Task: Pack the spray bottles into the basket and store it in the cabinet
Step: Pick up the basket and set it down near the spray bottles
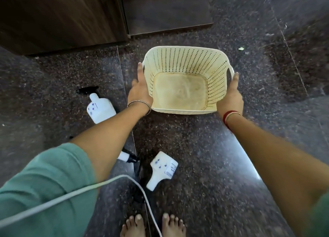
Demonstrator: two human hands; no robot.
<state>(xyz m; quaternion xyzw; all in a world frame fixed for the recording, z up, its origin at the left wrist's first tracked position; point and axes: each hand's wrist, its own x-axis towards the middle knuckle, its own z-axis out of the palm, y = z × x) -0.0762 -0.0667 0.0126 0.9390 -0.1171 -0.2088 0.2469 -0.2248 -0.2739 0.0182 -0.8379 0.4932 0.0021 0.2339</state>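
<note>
Hands grip the cream basket [187, 78] by its two sides: left hand [139, 90] and right hand [231, 96], fingers wrapped on the walls. It is empty, over the floor [195, 147]. Two spray bottles [99, 106] [161, 170] lie nearby, a third mostly hidden under the left arm.

Green sleeves [48, 179], wrist bangles [140, 103]

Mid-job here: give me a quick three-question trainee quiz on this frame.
1. True or false: the basket already holds a bottle.
2. What grips the basket? A) left hand only B) both hands, with the right hand C) neither
3. How many white spray bottles lie on the floor?

Key: 1 false, it is empty. 2 B. 3 three: one upper left, one under the left forearm, one near the feet.
</note>
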